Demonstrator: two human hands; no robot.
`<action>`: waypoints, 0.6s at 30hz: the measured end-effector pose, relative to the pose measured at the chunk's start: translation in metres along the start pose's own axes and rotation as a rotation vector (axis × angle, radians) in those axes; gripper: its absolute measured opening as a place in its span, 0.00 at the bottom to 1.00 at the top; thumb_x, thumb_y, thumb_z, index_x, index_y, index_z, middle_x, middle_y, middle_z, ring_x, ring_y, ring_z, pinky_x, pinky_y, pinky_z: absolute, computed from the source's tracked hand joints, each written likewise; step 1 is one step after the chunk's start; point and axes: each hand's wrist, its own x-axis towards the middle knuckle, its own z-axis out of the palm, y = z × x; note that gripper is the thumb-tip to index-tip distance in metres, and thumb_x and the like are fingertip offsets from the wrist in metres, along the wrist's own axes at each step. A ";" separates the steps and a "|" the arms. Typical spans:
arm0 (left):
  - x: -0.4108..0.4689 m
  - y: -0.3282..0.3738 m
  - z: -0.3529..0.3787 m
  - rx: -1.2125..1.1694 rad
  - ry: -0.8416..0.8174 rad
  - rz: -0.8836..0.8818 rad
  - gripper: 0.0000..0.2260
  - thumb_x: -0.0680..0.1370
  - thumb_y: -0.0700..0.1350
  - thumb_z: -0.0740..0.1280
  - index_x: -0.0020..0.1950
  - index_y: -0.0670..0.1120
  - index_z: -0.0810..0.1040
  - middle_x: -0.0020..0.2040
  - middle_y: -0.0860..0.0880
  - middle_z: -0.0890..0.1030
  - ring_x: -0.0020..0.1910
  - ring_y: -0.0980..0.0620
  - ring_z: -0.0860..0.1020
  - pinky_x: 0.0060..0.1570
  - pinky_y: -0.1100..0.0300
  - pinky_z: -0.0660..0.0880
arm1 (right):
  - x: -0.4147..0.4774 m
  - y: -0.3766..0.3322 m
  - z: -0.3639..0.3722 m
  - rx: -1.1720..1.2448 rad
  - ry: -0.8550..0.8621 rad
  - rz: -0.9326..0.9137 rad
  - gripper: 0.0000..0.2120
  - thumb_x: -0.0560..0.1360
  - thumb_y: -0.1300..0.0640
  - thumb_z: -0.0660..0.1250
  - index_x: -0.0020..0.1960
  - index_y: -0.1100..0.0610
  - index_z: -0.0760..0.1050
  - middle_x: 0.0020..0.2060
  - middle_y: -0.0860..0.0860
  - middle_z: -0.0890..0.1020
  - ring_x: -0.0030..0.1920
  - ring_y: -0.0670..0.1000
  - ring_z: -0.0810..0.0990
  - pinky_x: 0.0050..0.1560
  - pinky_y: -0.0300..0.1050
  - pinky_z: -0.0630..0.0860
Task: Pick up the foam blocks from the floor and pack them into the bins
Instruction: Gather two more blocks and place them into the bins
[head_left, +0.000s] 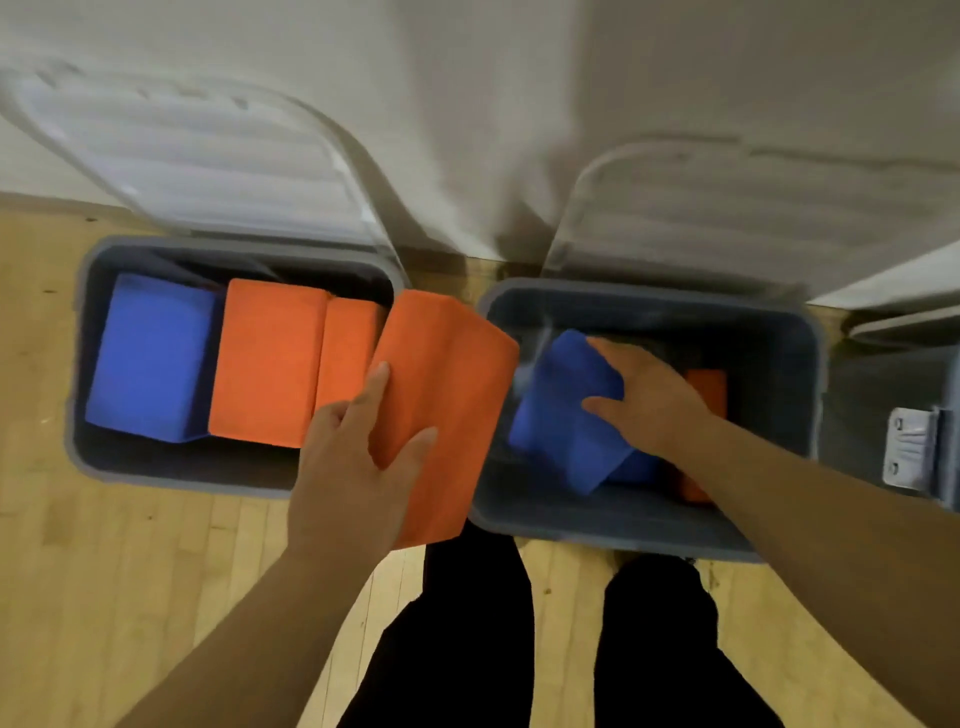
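Left hand (353, 467) round orange block (452, 364), right hand (649, 400) gripping blue block (561, 447)

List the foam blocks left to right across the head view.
blue block in left bin → wide orange block → narrow orange block → held orange block, in left hand → tilted blue block, in right hand → far orange block, in right bin

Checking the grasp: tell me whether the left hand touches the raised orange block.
Touching. Head view: the left hand grips the raised orange block, thumb and forefinger pressed against it.
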 end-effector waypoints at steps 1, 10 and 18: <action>0.013 -0.006 0.012 -0.016 0.010 0.001 0.35 0.76 0.64 0.68 0.79 0.69 0.55 0.62 0.57 0.66 0.60 0.52 0.72 0.59 0.51 0.71 | 0.025 0.005 0.015 -0.019 -0.052 0.010 0.39 0.78 0.45 0.70 0.82 0.46 0.53 0.79 0.51 0.63 0.77 0.56 0.65 0.76 0.54 0.64; 0.040 -0.013 0.074 -0.113 -0.030 -0.025 0.34 0.78 0.61 0.68 0.80 0.67 0.56 0.63 0.61 0.67 0.52 0.65 0.71 0.52 0.65 0.65 | 0.046 0.031 0.085 0.531 -0.143 0.111 0.52 0.71 0.47 0.78 0.82 0.39 0.47 0.80 0.48 0.60 0.76 0.51 0.67 0.73 0.54 0.69; 0.028 0.024 0.147 -0.236 -0.185 -0.085 0.31 0.79 0.64 0.66 0.79 0.67 0.58 0.70 0.54 0.67 0.63 0.56 0.74 0.65 0.51 0.72 | -0.041 0.055 0.068 0.866 -0.115 0.106 0.49 0.73 0.51 0.78 0.71 0.19 0.46 0.69 0.44 0.74 0.59 0.43 0.83 0.62 0.47 0.78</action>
